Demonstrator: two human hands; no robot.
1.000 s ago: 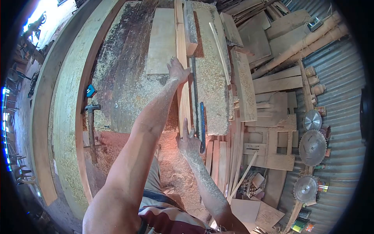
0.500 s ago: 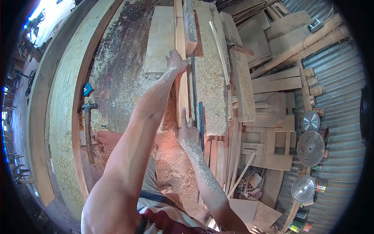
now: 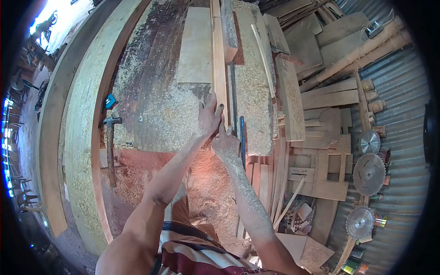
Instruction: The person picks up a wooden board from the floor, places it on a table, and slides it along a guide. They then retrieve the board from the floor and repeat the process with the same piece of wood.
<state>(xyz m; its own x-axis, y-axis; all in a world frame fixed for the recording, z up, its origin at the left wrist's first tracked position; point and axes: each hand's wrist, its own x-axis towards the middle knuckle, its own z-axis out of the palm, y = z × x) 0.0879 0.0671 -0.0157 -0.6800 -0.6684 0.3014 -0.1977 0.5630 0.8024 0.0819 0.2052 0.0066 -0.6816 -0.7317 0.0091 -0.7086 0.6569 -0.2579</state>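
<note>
A long, narrow wooden strip (image 3: pixel 220 68) lies lengthwise on the sawdust-covered workbench, against a straight dark metal edge (image 3: pixel 231 91). My left hand (image 3: pixel 210 118) rests at the strip's near part, its fingers stretched forward and slightly apart along the left side. Just behind it and to the right, my right hand (image 3: pixel 226 143) touches the near end of the strip, with one finger pointing forward along it. The two hands are close together, nearly touching. A thick wooden block (image 3: pixel 229 39) lies right of the strip farther up. The undersides of both hands are hidden.
A flat pale board (image 3: pixel 195 46) lies left of the strip. A hammer (image 3: pixel 111 146) and a small teal object (image 3: pixel 110 101) lie beside thick planks (image 3: pixel 87 101). Right are a blue bar (image 3: pixel 242 137), stacked offcuts and circular saw blades (image 3: pixel 369 174) along a corrugated wall.
My left hand has drawn back toward me along the strip, coming close to my right hand. My right hand has stayed near the strip's end. The camera view has shifted slightly.
</note>
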